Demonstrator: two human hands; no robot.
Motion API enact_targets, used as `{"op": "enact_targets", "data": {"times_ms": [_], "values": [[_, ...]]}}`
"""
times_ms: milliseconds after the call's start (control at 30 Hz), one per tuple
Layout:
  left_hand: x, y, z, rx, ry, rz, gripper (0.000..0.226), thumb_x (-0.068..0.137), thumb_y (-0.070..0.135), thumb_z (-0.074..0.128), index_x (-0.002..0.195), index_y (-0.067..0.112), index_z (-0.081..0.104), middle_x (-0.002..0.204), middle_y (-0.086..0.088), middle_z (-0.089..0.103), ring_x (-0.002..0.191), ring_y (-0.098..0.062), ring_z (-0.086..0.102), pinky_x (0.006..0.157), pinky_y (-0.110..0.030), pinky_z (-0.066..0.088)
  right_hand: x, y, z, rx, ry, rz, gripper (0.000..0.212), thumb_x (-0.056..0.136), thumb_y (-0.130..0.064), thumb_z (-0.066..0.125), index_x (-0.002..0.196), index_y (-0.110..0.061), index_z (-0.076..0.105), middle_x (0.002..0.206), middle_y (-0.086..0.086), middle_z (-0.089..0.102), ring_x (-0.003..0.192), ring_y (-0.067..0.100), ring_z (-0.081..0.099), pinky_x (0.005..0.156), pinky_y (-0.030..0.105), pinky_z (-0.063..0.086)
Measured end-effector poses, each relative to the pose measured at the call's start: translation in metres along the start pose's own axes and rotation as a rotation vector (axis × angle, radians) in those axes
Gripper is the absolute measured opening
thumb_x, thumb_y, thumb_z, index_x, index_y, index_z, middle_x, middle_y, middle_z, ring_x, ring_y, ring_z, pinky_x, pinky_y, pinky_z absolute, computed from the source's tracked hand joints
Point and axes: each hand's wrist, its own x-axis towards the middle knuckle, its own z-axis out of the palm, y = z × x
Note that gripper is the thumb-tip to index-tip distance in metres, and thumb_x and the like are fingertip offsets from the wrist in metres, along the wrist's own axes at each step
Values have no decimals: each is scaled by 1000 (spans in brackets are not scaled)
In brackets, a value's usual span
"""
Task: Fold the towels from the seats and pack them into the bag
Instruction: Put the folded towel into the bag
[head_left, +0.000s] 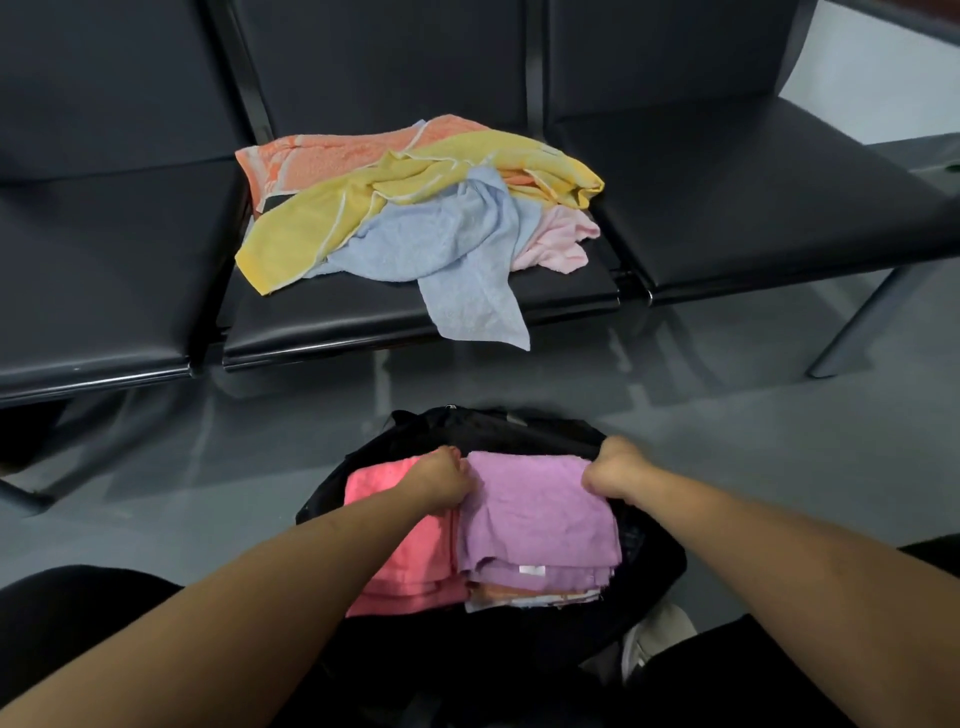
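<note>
left hand (448, 483) is bent down, fingers curled on the left edge of the folded purple towel (540, 519). right hand (607, 474) grips its far right corner the same way, fingertips hidden. the purple towel tops a folded stack inside the open black bag (519, 428), touching a folded coral towel (400, 561) on its left. the bag sits on a glossy grey floor (208, 467) between dark-clad knees. ahead stands a row of black seats (363, 317). on the middle one lies a loose heap: orange towel (332, 156), yellow towel (311, 223), pale pink towel (561, 239), and blue towel (441, 244) with a corner hanging over the front edge. both forearms cover the bag's near part.
</note>
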Motion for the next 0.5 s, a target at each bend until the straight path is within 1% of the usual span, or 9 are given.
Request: {"op": "enact_targets", "data": {"times_ms": [67, 133, 167, 200, 267, 333, 400, 467, 500], "values": [[3, 15, -21, 85, 92, 63, 24, 95, 21, 58, 105, 1, 67, 98, -15, 72, 97, -35, 69, 78, -30, 52, 1, -14, -10, -59, 45, -89, 3, 93, -7, 59, 94, -5, 60, 90, 8, 60, 88, 27, 62, 63, 25, 46], [5, 33, -52, 65, 166, 105, 20, 91, 20, 60, 93, 4, 71, 82, -8, 69, 89, -31, 70, 75, -31, 52, 10, -36, -24, 57, 74, -157, 17, 87, -8, 62, 72, -7, 54, 71, 4, 53, 72, 25, 55, 49, 24, 35], [6, 43, -72, 29, 214, 128, 17, 90, 21, 60, 90, 8, 71, 80, -4, 69, 87, -29, 69, 76, -32, 54, 14, -50, -34, 155, 113, -185, 21, 84, -9, 63, 67, -9, 51, 65, 4, 50, 66, 25, 52, 48, 24, 35], [7, 51, -91, -15, 264, 155, 15, 90, 21, 60, 89, 11, 71, 81, -3, 71, 87, -27, 70, 79, -35, 56, 15, -66, -46, 247, 143, -222, 21, 82, -8, 63, 65, -10, 50, 62, 5, 49, 63, 25, 50, 51, 26, 40], [7, 62, -127, -104, 333, 203, 12, 90, 20, 59, 88, 13, 70, 85, -3, 73, 86, -24, 71, 83, -42, 59, 14, -95, -68, 419, 168, -295, 11, 81, -7, 61, 71, -10, 57, 69, 11, 56, 67, 27, 57, 66, 42, 58], [8, 66, -155, -186, 393, 205, 10, 90, 21, 59, 91, 14, 66, 88, -4, 74, 86, -24, 71, 83, -46, 60, 12, -121, -85, 524, 172, -346, 7, 84, -8, 59, 85, -4, 64, 83, 19, 65, 80, 34, 68, 84, 54, 60], [12, 68, -176, -171, 476, 197, 13, 92, 23, 58, 101, 15, 63, 100, -3, 72, 89, -24, 67, 79, -41, 57, 4, -142, -95, 527, 189, -435, 10, 82, -15, 59, 80, -5, 61, 84, 19, 66, 88, 38, 70, 86, 57, 59], [19, 66, -185, -111, 541, 200, 26, 95, 23, 57, 120, 15, 59, 119, -6, 65, 91, -24, 61, 75, -32, 46, 3, -160, -95, 491, 218, -522, 23, 83, -16, 59, 65, -11, 45, 66, 10, 53, 69, 31, 61, 66, 46, 58], [25, 65, -187, -101, 561, 215, 35, 96, 23, 58, 129, 16, 56, 127, -9, 59, 92, -24, 59, 76, -31, 43, 5, -167, -93, 451, 246, -541, 27, 86, -13, 58, 64, -12, 42, 63, 5, 48, 61, 23, 52, 54, 36, 47]]}}
